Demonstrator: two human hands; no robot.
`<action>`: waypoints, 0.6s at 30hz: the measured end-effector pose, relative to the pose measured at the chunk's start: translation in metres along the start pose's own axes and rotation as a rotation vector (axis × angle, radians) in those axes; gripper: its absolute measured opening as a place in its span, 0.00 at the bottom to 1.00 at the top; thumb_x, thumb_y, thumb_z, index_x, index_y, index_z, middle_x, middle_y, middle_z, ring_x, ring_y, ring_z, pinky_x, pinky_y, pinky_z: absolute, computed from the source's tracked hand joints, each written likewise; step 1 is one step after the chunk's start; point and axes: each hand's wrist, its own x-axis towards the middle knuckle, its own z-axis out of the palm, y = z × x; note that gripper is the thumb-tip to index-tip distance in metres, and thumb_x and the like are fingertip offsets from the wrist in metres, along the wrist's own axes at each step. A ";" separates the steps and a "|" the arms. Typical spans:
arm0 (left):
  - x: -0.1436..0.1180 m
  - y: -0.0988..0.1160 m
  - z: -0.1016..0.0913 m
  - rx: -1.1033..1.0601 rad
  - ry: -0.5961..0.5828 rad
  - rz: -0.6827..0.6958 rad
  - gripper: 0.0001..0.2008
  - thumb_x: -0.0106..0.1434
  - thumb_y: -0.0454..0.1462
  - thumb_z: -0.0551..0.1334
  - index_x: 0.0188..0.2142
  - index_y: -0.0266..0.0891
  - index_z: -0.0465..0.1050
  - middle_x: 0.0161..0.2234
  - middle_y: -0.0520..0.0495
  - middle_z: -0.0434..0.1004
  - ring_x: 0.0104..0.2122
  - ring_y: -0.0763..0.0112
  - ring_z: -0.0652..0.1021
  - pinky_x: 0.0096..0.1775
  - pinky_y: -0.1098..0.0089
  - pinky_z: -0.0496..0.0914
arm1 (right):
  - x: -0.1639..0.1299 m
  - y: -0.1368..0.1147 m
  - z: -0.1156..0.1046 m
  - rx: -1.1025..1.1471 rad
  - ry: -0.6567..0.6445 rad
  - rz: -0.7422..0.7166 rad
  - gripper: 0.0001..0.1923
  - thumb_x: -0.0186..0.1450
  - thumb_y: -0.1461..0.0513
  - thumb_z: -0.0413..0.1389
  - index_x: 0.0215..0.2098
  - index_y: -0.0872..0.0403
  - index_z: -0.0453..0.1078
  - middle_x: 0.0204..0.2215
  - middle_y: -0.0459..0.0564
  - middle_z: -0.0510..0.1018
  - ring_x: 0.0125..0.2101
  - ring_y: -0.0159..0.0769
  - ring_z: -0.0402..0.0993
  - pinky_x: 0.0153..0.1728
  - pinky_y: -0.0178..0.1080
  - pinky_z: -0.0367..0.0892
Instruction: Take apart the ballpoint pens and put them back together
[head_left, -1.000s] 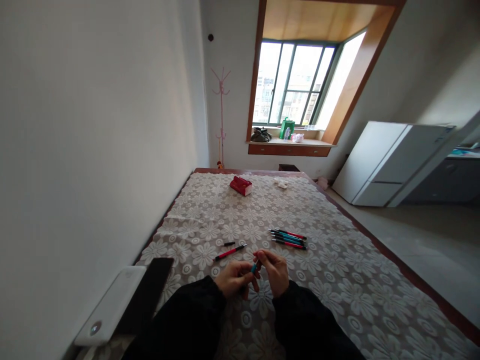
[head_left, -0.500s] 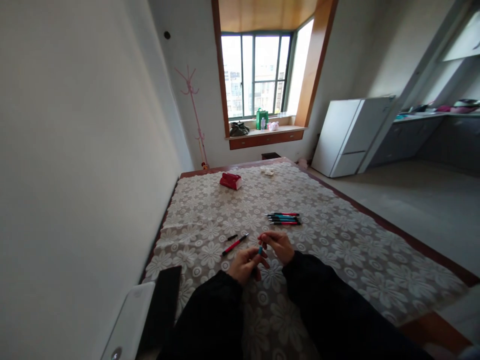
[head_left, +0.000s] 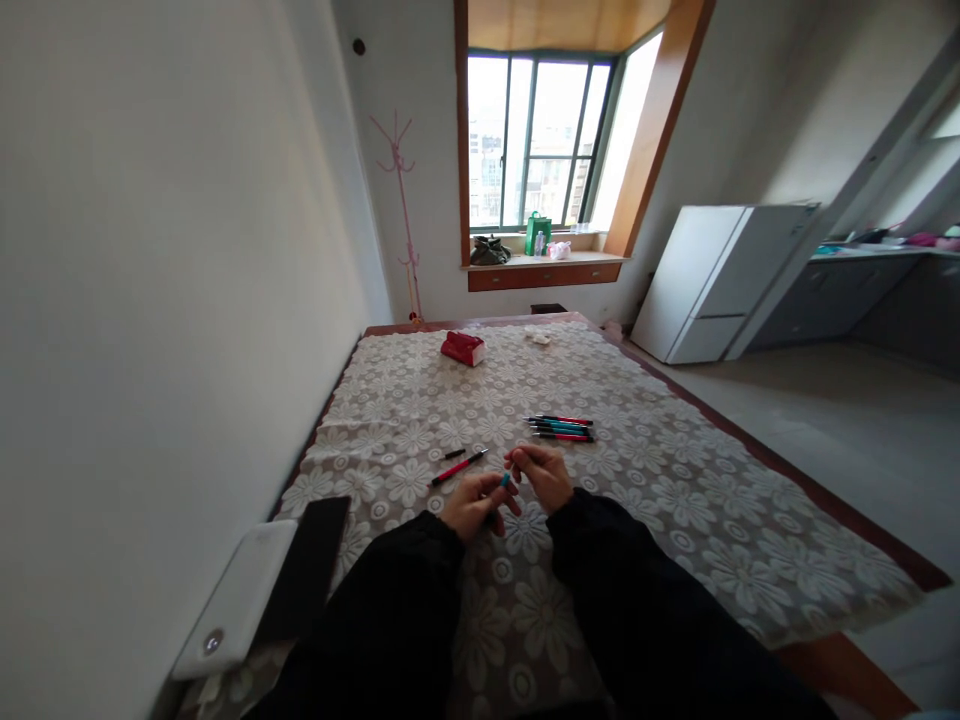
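Head view: left hand (head_left: 478,503) is gripping a teal barrel (head_left: 505,481) slanting toward the surface's far edge (head_left: 487,322); right hand (head_left: 544,477), grip unclear; red packet (head_left: 460,347) lying beyond.

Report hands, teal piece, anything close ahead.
Left hand holding teal pen piece. Right hand pinched close by, contents unclear. Red-and-black pen lies just ahead.

Teal pc (head_left: 505,480); red/blk pen (head_left: 458,467); gry floral cloth (head_left: 660,490).
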 end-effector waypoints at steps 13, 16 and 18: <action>0.001 -0.005 -0.001 0.008 -0.008 -0.001 0.23 0.61 0.53 0.59 0.41 0.34 0.69 0.32 0.44 0.79 0.18 0.75 0.76 0.20 0.78 0.65 | 0.001 -0.001 0.003 -0.004 0.014 -0.015 0.17 0.60 0.49 0.58 0.28 0.55 0.75 0.22 0.47 0.77 0.19 0.32 0.68 0.21 0.35 0.65; 0.001 -0.006 -0.002 -0.005 -0.005 0.009 0.22 0.61 0.53 0.60 0.41 0.34 0.69 0.31 0.44 0.79 0.18 0.76 0.76 0.19 0.78 0.65 | 0.002 -0.003 0.002 -0.022 -0.025 -0.005 0.16 0.60 0.50 0.59 0.28 0.55 0.75 0.21 0.47 0.76 0.18 0.31 0.67 0.20 0.35 0.64; 0.001 -0.006 -0.002 -0.020 0.004 0.019 0.22 0.62 0.52 0.60 0.41 0.34 0.70 0.32 0.43 0.79 0.17 0.76 0.76 0.19 0.79 0.64 | 0.001 -0.006 0.002 -0.061 -0.005 -0.038 0.15 0.60 0.51 0.59 0.28 0.54 0.75 0.21 0.47 0.76 0.20 0.31 0.68 0.21 0.35 0.65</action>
